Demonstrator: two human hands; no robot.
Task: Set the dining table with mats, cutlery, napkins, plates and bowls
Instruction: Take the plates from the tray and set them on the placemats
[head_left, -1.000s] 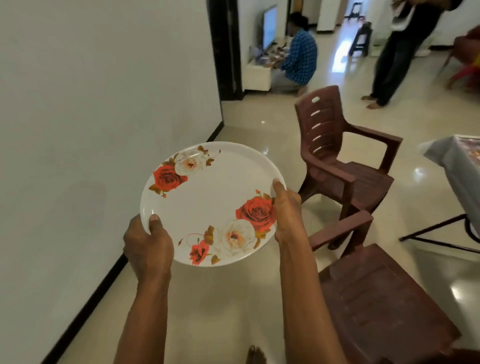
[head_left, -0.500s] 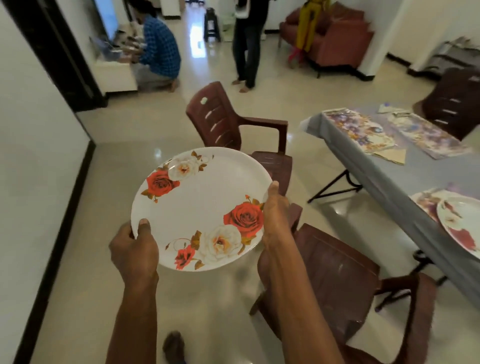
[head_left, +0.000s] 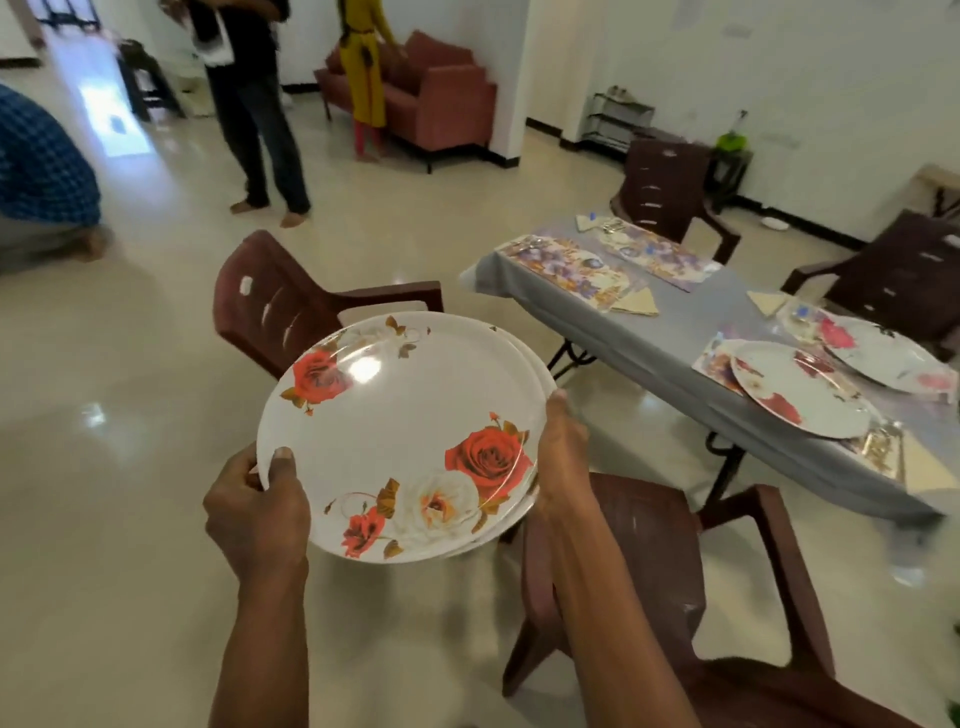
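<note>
I carry a small stack of white plates with red and white roses (head_left: 400, 431) in front of me. My left hand (head_left: 257, 512) grips the near left rim, thumb on top. My right hand (head_left: 563, 457) holds the right rim, thumb along the edge. To the right stands the dining table (head_left: 670, 343) under a grey cloth. Floral mats (head_left: 571, 267) lie at its far end with folded napkins (head_left: 636, 304) beside them. Two rose plates (head_left: 802, 395) lie on mats at the near end.
A brown plastic chair (head_left: 291, 306) stands just beyond the plates and another (head_left: 660, 561) below my right arm. More chairs (head_left: 670, 192) line the table's far side. Three people (head_left: 254, 104) are at the back left, near a red sofa (head_left: 441, 98).
My view has swung right, from the wall and chairs to the table, which now shows fully. Both hands keep the same grip on the plates.
</note>
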